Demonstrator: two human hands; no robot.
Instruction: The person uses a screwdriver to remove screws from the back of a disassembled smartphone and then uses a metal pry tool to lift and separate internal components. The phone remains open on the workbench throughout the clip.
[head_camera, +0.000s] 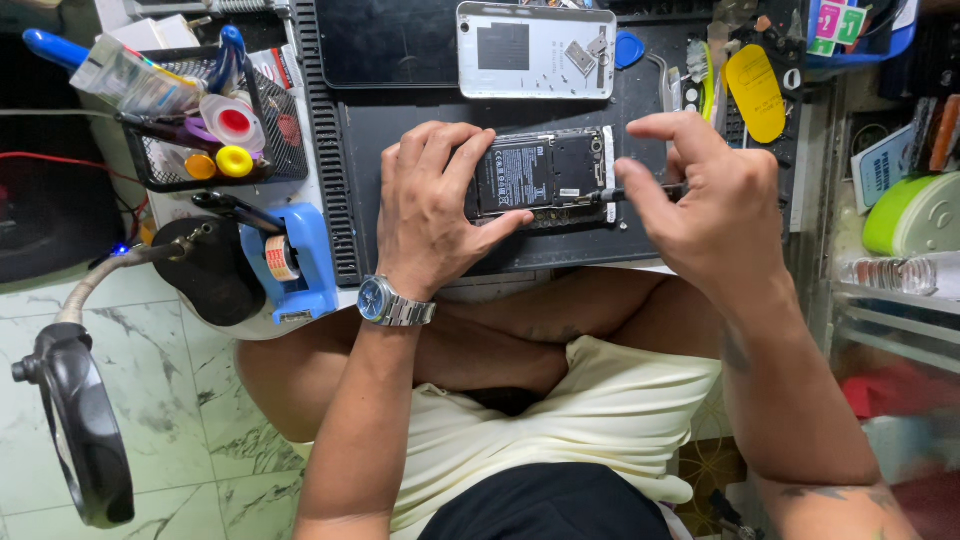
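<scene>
An opened smartphone (545, 172) with its dark battery and circuit boards exposed lies on a black work mat (400, 130). My left hand (432, 205), with a metal wristwatch (393, 303) on the wrist, clamps the phone's left end between thumb and fingers. My right hand (712, 195) pinches a thin dark screwdriver (640, 191) whose tip touches the phone's right edge. The phone's white back cover (536, 50) lies face down on the mat, farther away.
A black mesh basket (215, 110) of tools and tape rolls and a blue tape dispenser (290, 260) stand at the left. A magnifier lamp on a gooseneck (75, 400) hangs lower left. A yellow pry tool (755, 90) and green container (915, 215) lie right.
</scene>
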